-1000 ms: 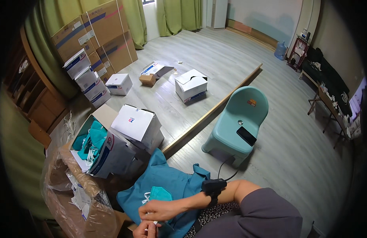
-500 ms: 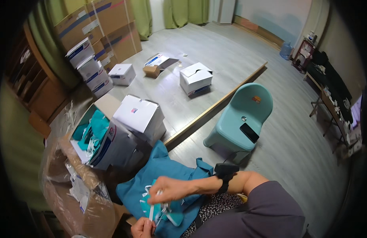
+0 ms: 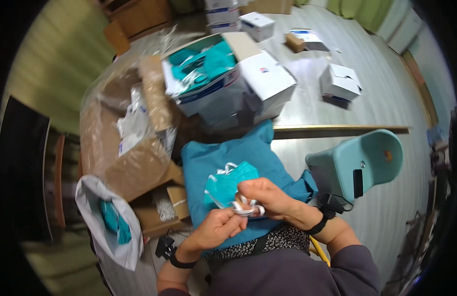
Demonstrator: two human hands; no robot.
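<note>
Printing is being shown on a couple of boxes: a small red-and-blue logo on the lid of the closed white carton, a dark blue band along the open white carton. Any lettering is being lost to blur, though. White elastic straps are being gripped tight by the left hand and right hand, fingers curled in; the strap ends are being hidden. Teal face masks are being supported on the blue cloth across the lap, partly covered by the hands; exact number can't be told. More teal masks are being held in the open carton, others in the whitish bag, lower left. The white box stack is being cut off up top.
</note>
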